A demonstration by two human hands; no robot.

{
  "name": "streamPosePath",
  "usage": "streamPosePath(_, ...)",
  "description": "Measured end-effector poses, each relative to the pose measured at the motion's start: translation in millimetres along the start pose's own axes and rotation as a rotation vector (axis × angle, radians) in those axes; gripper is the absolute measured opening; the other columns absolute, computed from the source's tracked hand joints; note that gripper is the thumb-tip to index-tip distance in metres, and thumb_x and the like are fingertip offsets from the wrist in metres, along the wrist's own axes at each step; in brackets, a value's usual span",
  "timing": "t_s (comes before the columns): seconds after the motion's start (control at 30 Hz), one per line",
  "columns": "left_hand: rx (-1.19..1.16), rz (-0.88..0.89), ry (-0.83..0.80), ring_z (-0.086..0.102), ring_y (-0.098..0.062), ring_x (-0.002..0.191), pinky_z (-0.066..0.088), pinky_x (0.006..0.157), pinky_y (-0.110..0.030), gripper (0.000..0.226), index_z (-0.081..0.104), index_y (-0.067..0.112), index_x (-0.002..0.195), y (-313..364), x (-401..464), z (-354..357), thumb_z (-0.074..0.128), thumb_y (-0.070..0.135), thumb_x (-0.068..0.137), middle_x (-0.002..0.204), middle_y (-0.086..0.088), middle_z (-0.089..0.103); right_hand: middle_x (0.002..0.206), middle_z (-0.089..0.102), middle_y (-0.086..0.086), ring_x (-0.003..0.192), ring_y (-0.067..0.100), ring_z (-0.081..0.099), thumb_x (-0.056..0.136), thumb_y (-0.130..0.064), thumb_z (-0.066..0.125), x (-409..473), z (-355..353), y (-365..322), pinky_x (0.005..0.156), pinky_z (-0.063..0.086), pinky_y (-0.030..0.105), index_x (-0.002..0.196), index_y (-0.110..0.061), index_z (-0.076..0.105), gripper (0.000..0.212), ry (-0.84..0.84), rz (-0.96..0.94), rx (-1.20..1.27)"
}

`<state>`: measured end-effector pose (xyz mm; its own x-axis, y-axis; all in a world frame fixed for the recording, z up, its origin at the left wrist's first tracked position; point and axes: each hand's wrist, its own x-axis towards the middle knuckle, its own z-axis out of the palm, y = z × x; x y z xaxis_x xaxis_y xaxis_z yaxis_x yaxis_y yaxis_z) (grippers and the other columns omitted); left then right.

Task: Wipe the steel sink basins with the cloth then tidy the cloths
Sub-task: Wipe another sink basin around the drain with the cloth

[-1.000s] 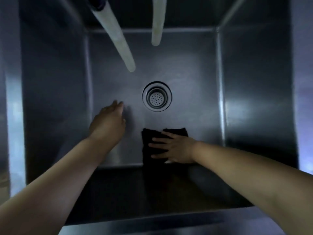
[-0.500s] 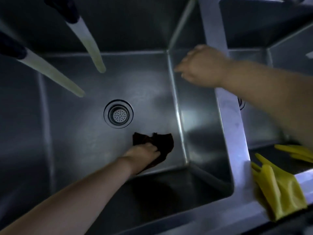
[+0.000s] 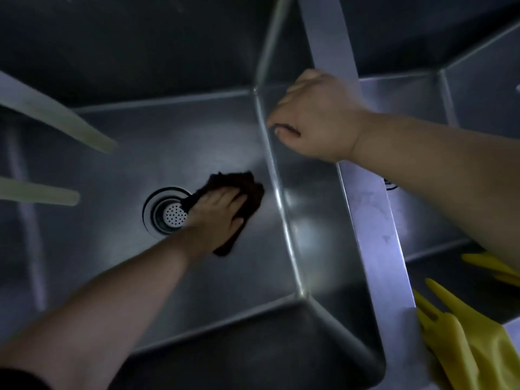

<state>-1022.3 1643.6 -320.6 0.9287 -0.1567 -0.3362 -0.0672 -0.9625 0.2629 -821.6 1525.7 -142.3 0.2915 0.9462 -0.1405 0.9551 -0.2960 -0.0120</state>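
A dark cloth (image 3: 251,184) lies on the floor of the left steel basin (image 3: 135,159), just right of the round drain strainer (image 3: 166,214). My left hand (image 3: 221,216) presses down on the cloth with its fingers spread over it. My right hand (image 3: 318,119) rests on the steel divider (image 3: 371,220) between the basins, its fingers curled over the divider's left edge. Part of the right basin (image 3: 408,108) shows beyond the divider.
Two pale faucet spouts (image 3: 70,128) (image 3: 36,194) reach in from the left above the basin. Yellow rubber gloves (image 3: 455,347) hang over the front rim at the lower right, and another yellow glove (image 3: 492,266) lies in the right basin.
The cloth passed from my right hand to my left, which slid it up beside the drain. My right hand left the basin floor and settled on the divider.
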Motion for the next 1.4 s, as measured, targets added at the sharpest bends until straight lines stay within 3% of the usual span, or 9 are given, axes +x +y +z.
streamPosePath(0.27, 0.069, -0.029, -0.04, -0.001, -0.025, 0.146, -0.01, 0.117, -0.035, 0.069, 0.002, 0.007, 0.151, -0.9, 52.5, -11.1, 0.029, 0.044, 0.099, 0.158, -0.01, 0.002, 0.082, 0.073, 0.0, 0.074, 0.025, 0.064, 0.084, -0.026, 0.04, -3.6, 11.9, 8.8, 0.087, 0.044, 0.036, 0.088, -0.018, 0.075, 0.036, 0.146, -0.074, 0.093)
streamPosePath(0.47, 0.025, -0.347, 0.13, -0.005, -0.025, 0.146, -0.003, 0.119, -0.04, 0.067, -0.002, 0.005, 0.151, -24.5, 113.8, -24.5, 0.023, 0.041, 0.099, 0.159, -0.012, -0.004, 0.08, 0.07, 0.001, 0.075, 0.026, 0.061, 0.087, -0.03, 0.033, -3.1, 13.6, 10.7, 0.088, 0.041, 0.035, 0.086, -0.018, 0.071, 0.04, 0.081, -0.059, 0.083)
streamPosePath(0.53, 0.065, -0.353, 0.118, -0.007, -0.025, 0.146, -0.005, 0.119, -0.041, 0.066, -0.003, 0.006, 0.151, -26.5, 127.2, -26.3, 0.019, 0.041, 0.099, 0.159, -0.012, -0.006, 0.081, 0.071, 0.002, 0.075, 0.027, 0.061, 0.088, -0.031, 0.034, -2.4, 12.6, 10.8, 0.088, 0.042, 0.036, 0.087, -0.017, 0.071, 0.04, 0.086, -0.064, 0.087)
streamPosePath(0.83, 0.124, -0.03, -0.019, -0.015, -0.028, 0.145, -0.017, 0.114, -0.042, 0.067, -0.003, 0.0, 0.148, 73.6, 47.6, 16.9, 0.013, 0.043, 0.099, 0.157, -0.016, -0.013, 0.082, 0.072, 0.001, 0.076, 0.028, 0.063, 0.083, -0.025, 0.047, -1.8, 11.7, 9.3, 0.085, 0.045, 0.038, 0.085, -0.017, 0.072, 0.026, 0.129, -0.079, 0.086)
streamPosePath(1.03, 0.184, 0.263, -0.15, -0.015, -0.028, 0.145, -0.024, 0.109, -0.042, 0.062, -0.003, 0.003, 0.148, 94.8, -0.2, 42.0, 0.012, 0.041, 0.101, 0.157, -0.013, -0.012, 0.089, 0.072, 0.002, 0.083, 0.029, 0.062, 0.085, -0.027, 0.042, -1.6, 9.1, 7.9, 0.091, 0.038, 0.035, 0.091, -0.019, 0.071, 0.031, 0.081, -0.039, 0.064)
streamPosePath(1.1, 0.184, 0.382, -0.167, -0.005, -0.027, 0.146, -0.022, 0.111, -0.044, 0.059, 0.005, 0.005, 0.149, 93.1, -9.3, 49.4, 0.014, 0.037, 0.101, 0.158, -0.011, -0.003, 0.09, 0.072, 0.004, 0.085, 0.03, 0.062, 0.085, -0.028, 0.038, -1.4, 7.5, 6.4, 0.091, 0.039, 0.036, 0.092, -0.019, 0.071, 0.035, 0.079, -0.031, 0.048)
streamPosePath(1.2, 0.158, 0.583, -0.15, 0.032, -0.021, 0.14, 0.001, 0.117, -0.044, 0.056, 0.039, 0.01, 0.142, 89.7, -25.9, 59.8, 0.023, 0.034, 0.094, 0.15, -0.006, 0.037, 0.09, 0.071, 0.005, 0.085, 0.032, 0.061, 0.086, -0.029, 0.037, -1.8, 5.6, 5.3, 0.092, 0.04, 0.036, 0.092, -0.019, 0.07, 0.035, 0.069, -0.016, 0.022)
streamPosePath(1.3, 0.155, 0.815, -0.185, 0.035, -0.016, 0.138, 0.001, 0.116, -0.042, 0.055, 0.043, 0.016, 0.141, 90.5, -39.7, 74.0, 0.032, 0.038, 0.091, 0.148, 0.0, 0.041, 0.088, 0.071, 0.006, 0.083, 0.032, 0.059, 0.086, -0.028, 0.035, -1.9, 3.9, 4.7, 0.091, 0.038, 0.035, 0.091, -0.018, 0.069, 0.036, 0.058, -0.007, 0.013)
streamPosePath(1.4, 0.176, 0.888, -0.128, 0.038, -0.017, 0.137, 0.005, 0.116, -0.042, 0.054, 0.048, 0.019, 0.138, 91.4, -43.5, 71.3, 0.043, 0.039, 0.088, 0.146, 0.0, 0.044, 0.089, 0.07, 0.005, 0.082, 0.032, 0.059, 0.086, -0.028, 0.034, -2.8, 3.3, 3.4, 0.091, 0.039, 0.035, 0.09, -0.018, 0.069, 0.037, 0.054, 0.009, 0.005)
